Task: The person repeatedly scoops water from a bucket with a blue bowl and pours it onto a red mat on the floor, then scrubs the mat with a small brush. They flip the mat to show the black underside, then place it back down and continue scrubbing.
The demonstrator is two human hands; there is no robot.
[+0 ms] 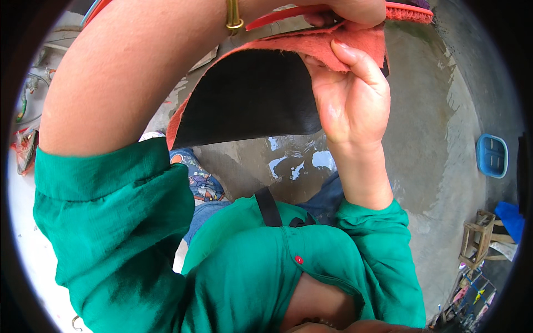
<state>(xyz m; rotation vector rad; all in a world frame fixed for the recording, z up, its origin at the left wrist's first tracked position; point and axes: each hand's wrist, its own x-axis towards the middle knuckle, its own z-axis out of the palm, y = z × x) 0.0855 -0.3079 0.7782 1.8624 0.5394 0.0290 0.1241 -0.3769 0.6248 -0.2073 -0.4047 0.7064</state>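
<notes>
At the top edge, my left hand (362, 10) is closed around a red plastic scrub brush (410, 13), whose bristles show to the right. The brush lies over a coral-coloured mat (362, 43) with a fuzzy face and a smooth black backing (250, 95). My right hand (354, 95) pinches a folded part of that mat, thumb on the coral side and fingers mostly hidden behind it. The mat hangs curved and raised before me, its black side facing me. Part of my left hand is cut off by the picture's top.
Below lies a wet concrete floor (416, 125) with a shiny puddle (295, 160). A blue plastic basin (492, 156), a wooden stool (476, 241), blue cloth (509, 218) and a wire rack (470, 295) stand at right. A plastic bag (26, 152) is at far left.
</notes>
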